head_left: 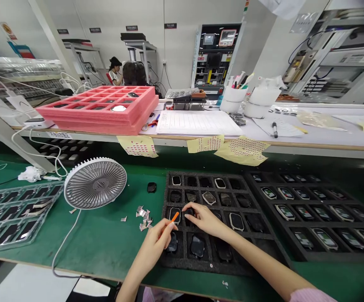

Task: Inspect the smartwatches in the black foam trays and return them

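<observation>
My left hand (157,240) is closed around a slim orange stick-like tool (175,217), whose end points up and to the right. It is over the left side of a black foam tray (186,263) with square compartments. Dark and silver-rimmed smartwatch bodies sit in the compartments, among them a silver-rimmed watch (236,221) and a dark watch (197,246). With thumb and index finger, my right hand (207,221) grips a dark watch body (188,212) in the tray's third row; the fingers partly cover it. Small pinkish-silver tabs (144,217) lie scattered left of the tray.
Another foam tray of watches (322,222) is at right. At left stand a round fan (95,183) and a clear plastic tray (18,214). A lone black watch body (152,187) lies on the green mat. The shelf above holds pink foam trays (98,121) and papers (197,122).
</observation>
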Demonstrator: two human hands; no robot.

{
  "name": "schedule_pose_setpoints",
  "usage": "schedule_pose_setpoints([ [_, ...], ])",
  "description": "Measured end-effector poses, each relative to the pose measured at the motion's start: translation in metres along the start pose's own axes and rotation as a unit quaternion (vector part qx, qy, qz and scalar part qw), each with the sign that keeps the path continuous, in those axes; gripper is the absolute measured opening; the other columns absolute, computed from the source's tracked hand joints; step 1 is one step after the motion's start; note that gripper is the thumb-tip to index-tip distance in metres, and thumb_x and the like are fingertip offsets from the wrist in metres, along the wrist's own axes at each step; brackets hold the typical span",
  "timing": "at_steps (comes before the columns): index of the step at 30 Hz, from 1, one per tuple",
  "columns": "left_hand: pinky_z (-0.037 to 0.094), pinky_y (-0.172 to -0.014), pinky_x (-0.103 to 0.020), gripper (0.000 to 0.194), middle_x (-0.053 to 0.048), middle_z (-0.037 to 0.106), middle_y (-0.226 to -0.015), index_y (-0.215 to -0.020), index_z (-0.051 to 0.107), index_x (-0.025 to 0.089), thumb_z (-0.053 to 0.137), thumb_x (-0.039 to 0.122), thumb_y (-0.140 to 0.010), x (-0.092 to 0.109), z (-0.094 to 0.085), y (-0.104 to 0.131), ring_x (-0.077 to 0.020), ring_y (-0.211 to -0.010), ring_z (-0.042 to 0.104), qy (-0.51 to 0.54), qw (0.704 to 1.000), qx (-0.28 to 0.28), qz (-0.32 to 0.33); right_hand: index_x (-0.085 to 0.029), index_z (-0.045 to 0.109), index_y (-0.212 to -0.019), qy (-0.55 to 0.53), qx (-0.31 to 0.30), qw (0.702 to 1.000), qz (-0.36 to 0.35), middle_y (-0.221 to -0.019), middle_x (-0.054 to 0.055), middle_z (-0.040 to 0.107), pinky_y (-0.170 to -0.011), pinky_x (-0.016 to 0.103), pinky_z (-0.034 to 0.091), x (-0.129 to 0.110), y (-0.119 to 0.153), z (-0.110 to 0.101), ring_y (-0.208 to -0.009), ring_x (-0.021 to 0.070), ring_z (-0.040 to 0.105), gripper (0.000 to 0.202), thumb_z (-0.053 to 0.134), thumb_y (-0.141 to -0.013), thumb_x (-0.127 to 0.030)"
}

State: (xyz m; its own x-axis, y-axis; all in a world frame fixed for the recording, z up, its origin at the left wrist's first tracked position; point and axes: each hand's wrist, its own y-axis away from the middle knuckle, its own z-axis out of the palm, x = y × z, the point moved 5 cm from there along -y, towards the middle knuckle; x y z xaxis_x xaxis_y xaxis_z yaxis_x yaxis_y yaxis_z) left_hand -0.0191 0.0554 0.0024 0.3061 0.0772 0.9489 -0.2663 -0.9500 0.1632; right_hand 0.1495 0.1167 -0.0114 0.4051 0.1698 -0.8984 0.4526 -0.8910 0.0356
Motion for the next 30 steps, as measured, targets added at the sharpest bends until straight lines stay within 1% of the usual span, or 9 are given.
schedule_pose_setpoints([
  [2,0.026,-0.048,-0.02,0.042,0.009,0.036,-0.049,-0.088,0.056,0.016,0.036,0.052,-0.092,0.002,0.008,-0.001,-0.0088,-0.045,0.032,0.035,0.999,-0.022,0.001,-0.022,0.06,-0.097,-0.118,0.003,0.993,0.01,-0.085,0.0,0.058,-0.053,0.024,0.041,-0.003,0.0,-0.002,-0.06,0.011,0.05,0.018,0.061,-0.082,-0.031],
  [3,0.025,-0.045,-0.02,0.042,0.009,0.036,-0.048,-0.087,0.055,0.016,0.036,0.054,-0.092,0.002,0.011,-0.001,-0.008,-0.042,0.03,0.054,0.998,-0.032,-0.003,-0.022,0.059,-0.099,-0.188,0.001,0.982,0.019,-0.085,0.0,0.058,-0.052,0.024,0.042,-0.006,0.001,-0.002,-0.06,0.0112,0.051,0.022,0.062,-0.082,-0.036],
  [6,0.02,-0.037,-0.019,0.047,0.011,0.034,-0.045,-0.085,0.055,0.017,0.038,0.061,-0.088,0.005,0.023,-0.003,-0.0061,-0.035,0.022,0.113,0.991,-0.064,-0.03,-0.022,0.058,-0.1,-0.369,-0.003,0.928,0.048,-0.075,-0.003,0.056,-0.049,0.022,0.043,-0.017,0.005,0.001,-0.055,0.0103,0.053,0.027,0.064,-0.081,-0.041],
  [9,0.019,-0.033,-0.018,0.051,0.011,0.033,-0.043,-0.081,0.055,0.017,0.04,0.066,-0.085,0.012,0.03,-0.004,-0.0052,-0.032,0.02,0.148,0.985,-0.072,-0.043,-0.02,0.059,-0.096,-0.46,-0.005,0.886,0.055,-0.063,-0.005,0.053,-0.043,0.019,0.038,-0.03,0.008,0.006,-0.046,0.0081,0.049,0.022,0.062,-0.084,-0.038],
  [12,0.019,-0.032,-0.017,0.052,0.011,0.034,-0.042,-0.079,0.055,0.016,0.041,0.066,-0.085,0.019,0.034,-0.004,-0.0046,-0.032,0.021,0.154,0.985,-0.069,-0.037,-0.019,0.058,-0.089,-0.497,-0.01,0.866,0.05,-0.06,-0.005,0.053,-0.038,0.017,0.031,-0.039,0.01,0.01,-0.041,0.0062,0.046,0.019,0.061,-0.086,-0.037],
  [16,0.019,-0.032,-0.017,0.052,0.01,0.035,-0.042,-0.077,0.056,0.016,0.041,0.065,-0.085,0.02,0.034,-0.002,-0.0042,-0.031,0.021,0.155,0.986,-0.061,-0.028,-0.018,0.055,-0.082,-0.511,-0.005,0.858,0.038,-0.058,-0.006,0.052,-0.035,0.015,0.028,-0.044,0.01,0.013,-0.037,0.0039,0.041,0.021,0.064,-0.085,-0.037],
  [22,0.019,-0.031,-0.018,0.054,0.011,0.034,-0.04,-0.075,0.054,0.016,0.041,0.068,-0.083,0.02,0.033,-0.002,-0.0045,-0.031,0.021,0.147,0.987,-0.059,-0.032,-0.019,0.053,-0.084,-0.521,-0.003,0.853,0.029,-0.052,-0.009,0.048,-0.031,0.014,0.029,-0.049,0.01,0.014,-0.032,0.0037,0.039,0.022,0.062,-0.087,-0.038],
  [27,0.019,-0.031,-0.018,0.054,0.011,0.033,-0.04,-0.074,0.052,0.016,0.041,0.068,-0.083,0.02,0.034,-0.002,-0.0046,-0.031,0.021,0.151,0.987,-0.057,-0.023,-0.019,0.053,-0.083,-0.55,0.0,0.835,0.035,-0.056,-0.009,0.048,-0.03,0.014,0.032,-0.052,0.011,0.015,-0.032,0.0029,0.038,0.021,0.062,-0.086,-0.038],
  [30,0.019,-0.031,-0.018,0.054,0.011,0.033,-0.04,-0.073,0.051,0.016,0.042,0.068,-0.083,0.02,0.033,-0.001,-0.0044,-0.031,0.021,0.15,0.987,-0.052,-0.025,-0.02,0.052,-0.083,-0.548,0.001,0.836,0.029,-0.055,-0.009,0.047,-0.03,0.015,0.033,-0.054,0.012,0.016,-0.032,0.0035,0.039,0.022,0.062,-0.087,-0.038],
])
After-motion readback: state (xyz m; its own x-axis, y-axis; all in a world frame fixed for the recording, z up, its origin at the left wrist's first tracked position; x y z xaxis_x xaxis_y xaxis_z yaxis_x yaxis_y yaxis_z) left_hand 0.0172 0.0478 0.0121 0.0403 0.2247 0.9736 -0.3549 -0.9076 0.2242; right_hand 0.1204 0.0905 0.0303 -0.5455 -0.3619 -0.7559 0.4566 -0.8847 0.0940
